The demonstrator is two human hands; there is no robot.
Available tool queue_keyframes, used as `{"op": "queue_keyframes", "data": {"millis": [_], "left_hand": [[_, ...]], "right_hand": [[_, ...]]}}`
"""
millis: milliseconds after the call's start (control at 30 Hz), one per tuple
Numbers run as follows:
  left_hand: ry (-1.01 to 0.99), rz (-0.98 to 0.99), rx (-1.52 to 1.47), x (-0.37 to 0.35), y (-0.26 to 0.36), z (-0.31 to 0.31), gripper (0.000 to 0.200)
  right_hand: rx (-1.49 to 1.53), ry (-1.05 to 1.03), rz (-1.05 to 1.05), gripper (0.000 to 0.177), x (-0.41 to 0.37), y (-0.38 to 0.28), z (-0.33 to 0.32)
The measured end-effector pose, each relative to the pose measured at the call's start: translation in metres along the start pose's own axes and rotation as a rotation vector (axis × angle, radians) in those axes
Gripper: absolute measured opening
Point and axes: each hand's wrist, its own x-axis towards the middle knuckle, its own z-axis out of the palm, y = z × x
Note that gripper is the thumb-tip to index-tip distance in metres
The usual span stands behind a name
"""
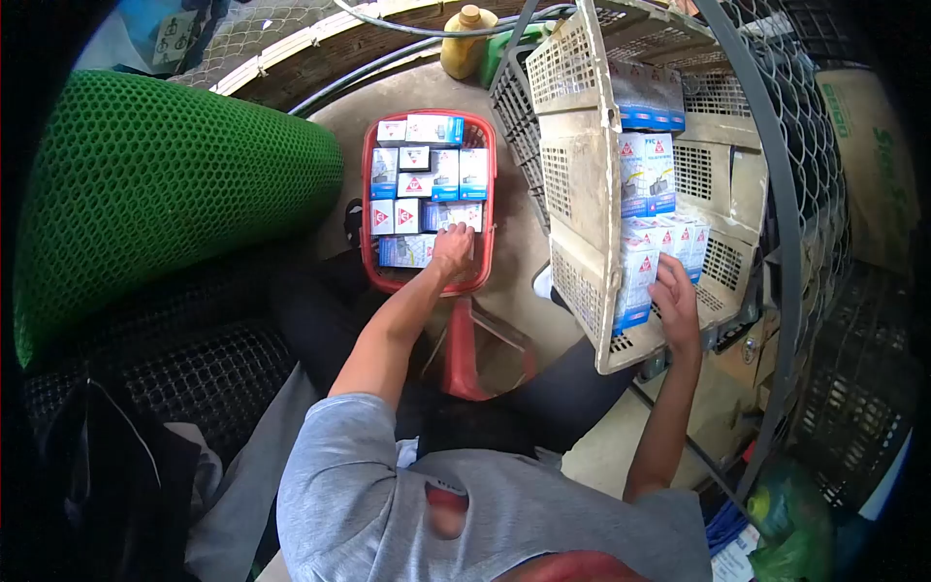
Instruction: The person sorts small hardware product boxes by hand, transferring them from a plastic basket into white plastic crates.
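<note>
A red basket on the floor holds several small white and blue boxes set close together. My left hand rests over the boxes at the basket's lower right, its fingers bent down on one box; what lies under the fingertips is partly hidden. To the right, a beige slotted crate lies tilted with its open side showing, and more such boxes stand in it. My right hand is at the crate's near end, fingers against the right side of a white and blue box.
A roll of green mesh lies at the left, with black netting below it. A yellow jug stands at the back beside a hose. A red stool-like object is between the legs. Wire mesh and a grey metal bar rise at the right.
</note>
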Motion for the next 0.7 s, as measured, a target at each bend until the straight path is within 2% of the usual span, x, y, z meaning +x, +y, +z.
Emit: {"op": "queue_keyframes", "data": {"millis": [33, 100, 367, 433, 467, 500, 533, 567, 600, 633, 700], "left_hand": [[-0.005, -0.003, 0.006, -0.008, -0.007, 0.005, 0.066], [0.078, 0.115, 0.006, -0.011, -0.019, 0.012, 0.07], [0.154, 0.084, 0.02, -0.026, 0.002, 0.013, 0.071], [0.346, 0.074, -0.082, -0.036, 0.001, 0.001, 0.068], [0.328, -0.01, -0.201, -0.047, 0.005, -0.01, 0.071], [0.335, -0.011, -0.193, -0.056, 0.003, -0.015, 0.071], [0.39, -0.031, -0.363, -0.067, -0.001, -0.022, 0.075], [0.445, -0.049, -0.533, -0.076, -0.004, -0.029, 0.079], [0.442, -0.11, -0.564, -0.087, 0.0, -0.048, 0.081], [0.449, -0.112, -0.552, -0.098, 0.003, -0.063, 0.081], [0.595, -0.138, -0.627, -0.12, 0.008, -0.094, 0.078]], "right_hand": [[0.008, -0.002, 0.002, 0.052, -0.002, 0.001, 0.001], [0.007, -0.005, -0.027, 0.054, 0.0, 0.0, 0.002], [-0.02, -0.009, -0.091, 0.058, -0.005, -0.003, 0.011], [0.007, -0.016, -0.091, 0.058, -0.005, -0.004, 0.01], [0.004, -0.009, -0.094, 0.057, -0.004, -0.008, 0.011], [0.004, -0.004, -0.097, 0.056, -0.004, -0.01, 0.013], [0.013, -0.006, -0.106, 0.056, -0.004, -0.009, 0.015], [-0.038, 0.097, -0.222, 0.055, -0.002, -0.008, 0.018], [-0.088, 0.2, -0.337, 0.053, -0.002, -0.006, 0.021], [-0.077, 0.196, -0.346, 0.053, -0.006, -0.014, 0.032], [-0.349, 0.546, -0.726, 0.051, -0.019, -0.035, 0.057]]}}
